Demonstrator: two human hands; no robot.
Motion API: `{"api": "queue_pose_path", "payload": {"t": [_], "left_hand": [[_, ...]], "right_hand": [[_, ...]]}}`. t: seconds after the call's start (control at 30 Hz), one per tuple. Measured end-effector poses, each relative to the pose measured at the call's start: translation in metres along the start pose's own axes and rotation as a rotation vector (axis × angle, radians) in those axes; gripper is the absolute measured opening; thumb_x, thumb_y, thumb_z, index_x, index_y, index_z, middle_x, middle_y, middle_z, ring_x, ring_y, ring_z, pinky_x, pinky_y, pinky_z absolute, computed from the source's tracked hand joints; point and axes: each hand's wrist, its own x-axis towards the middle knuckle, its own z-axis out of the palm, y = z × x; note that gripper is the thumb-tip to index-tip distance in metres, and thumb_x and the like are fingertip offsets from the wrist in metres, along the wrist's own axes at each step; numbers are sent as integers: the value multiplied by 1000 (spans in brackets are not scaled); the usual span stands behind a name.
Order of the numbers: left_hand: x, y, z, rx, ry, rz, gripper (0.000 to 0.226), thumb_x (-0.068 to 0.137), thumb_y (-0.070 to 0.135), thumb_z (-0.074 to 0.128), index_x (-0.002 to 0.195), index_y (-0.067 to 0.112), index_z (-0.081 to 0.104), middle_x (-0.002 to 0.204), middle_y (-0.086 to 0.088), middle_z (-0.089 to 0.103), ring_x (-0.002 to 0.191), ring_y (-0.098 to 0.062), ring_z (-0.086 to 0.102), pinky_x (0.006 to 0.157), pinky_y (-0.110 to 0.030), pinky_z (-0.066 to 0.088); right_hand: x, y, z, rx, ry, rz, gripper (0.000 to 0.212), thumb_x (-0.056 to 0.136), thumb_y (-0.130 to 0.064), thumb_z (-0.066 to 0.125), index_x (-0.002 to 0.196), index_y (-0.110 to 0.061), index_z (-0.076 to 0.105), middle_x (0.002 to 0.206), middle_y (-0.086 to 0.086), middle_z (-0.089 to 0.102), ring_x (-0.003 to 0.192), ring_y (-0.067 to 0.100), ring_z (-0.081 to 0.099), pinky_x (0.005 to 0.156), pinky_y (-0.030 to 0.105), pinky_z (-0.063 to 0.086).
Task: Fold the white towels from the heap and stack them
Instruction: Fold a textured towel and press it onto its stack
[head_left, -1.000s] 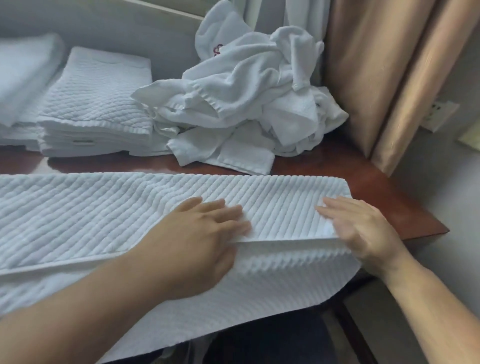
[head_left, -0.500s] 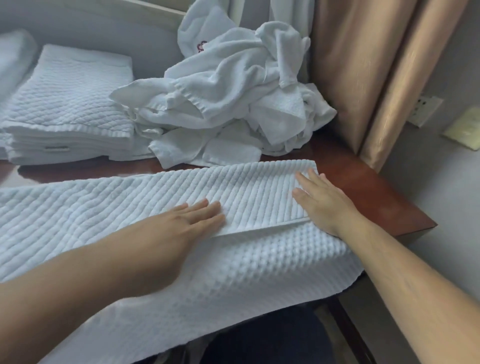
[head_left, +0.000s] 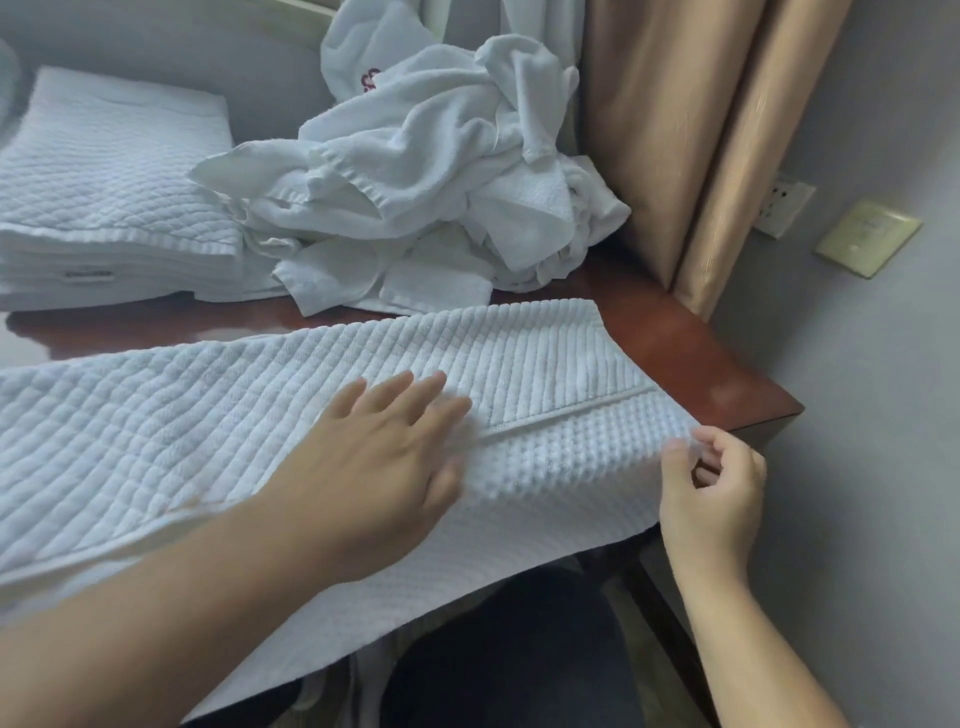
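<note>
A long white ribbed towel (head_left: 218, 415) lies across the brown table (head_left: 691, 353), folded lengthwise, its lower layer hanging over the front edge. My left hand (head_left: 384, 457) presses flat on it near the fold's hem, fingers spread. At the towel's right end, my right hand (head_left: 711, 493) pinches the lower layer's edge between thumb and fingers. A heap of crumpled white towels (head_left: 431, 176) sits at the back. A stack of folded white towels (head_left: 114, 192) stands at the back left.
Tan curtains (head_left: 675, 130) hang behind the table's right corner. A grey wall with a socket (head_left: 784, 205) and a switch plate (head_left: 867, 236) is on the right. The table's right edge drops off just beyond my right hand.
My right hand left the top of the towel, moved down to its right end and closed on the lower layer's edge. My left hand stayed flat on the towel.
</note>
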Motion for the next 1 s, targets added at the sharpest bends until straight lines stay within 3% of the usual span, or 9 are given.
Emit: {"api": "queue_pose_path", "payload": {"t": [0.1,0.17,0.23,0.37,0.53,0.67,0.8,0.9,1.0], "left_hand": [[10,19,16,44,-22,31,70,94,70,-1,158,39,0,167,8,-4,154,-13,-7,125,-44,-1],[11,19,20,97,-35,59,71,95,73,0,157,39,1,168,8,-3,154,-14,-7,124,-43,-2],[11,14,21,90,-26,63,73,93,74,-3,158,41,2,168,11,-2,154,-12,-7,123,-40,-4],[12,12,23,72,-31,62,74,91,75,-5,157,43,0,167,14,-4,153,-10,-8,123,-38,-5],[12,11,23,81,-23,59,74,91,76,-4,157,43,4,167,15,-1,154,-10,-5,124,-40,0],[13,11,23,77,-9,59,73,92,76,-3,157,43,6,167,16,2,154,-9,-2,123,-38,1],[12,12,24,52,-2,49,70,92,76,0,155,46,7,166,18,5,153,-7,0,123,-37,1],[11,13,19,1,39,69,63,95,72,4,150,49,21,162,22,17,150,-4,9,120,-33,8],[7,20,8,-104,65,130,51,98,66,13,129,50,51,139,28,44,131,0,35,110,-28,30]], "right_hand": [[-8,19,1,146,-37,282,46,82,-73,58,116,-41,58,119,-18,62,100,-8,60,83,23,49],[-6,32,3,206,-230,451,82,76,-83,60,140,-33,49,128,-19,58,114,0,56,95,32,46],[-5,43,3,280,-333,561,97,70,-79,66,149,-29,39,127,-18,56,120,9,51,104,39,42],[-15,56,-6,408,-397,611,75,64,-69,75,123,-25,60,122,-5,70,107,10,67,100,33,46],[-43,55,-11,798,-519,729,78,61,-39,97,129,-18,65,128,12,70,115,30,68,88,42,59],[-68,34,-11,886,-508,682,41,78,-17,81,117,-26,74,129,13,68,116,31,68,82,38,59],[-78,-4,-21,905,-479,555,33,87,-22,75,120,-27,73,129,11,69,115,29,69,83,34,59],[-73,-33,-29,935,-419,463,35,87,-24,75,121,-26,72,129,9,69,116,29,68,81,32,59],[-64,-55,-34,1014,-389,398,43,87,-22,74,130,-22,66,132,11,67,118,29,67,83,32,58]]}}
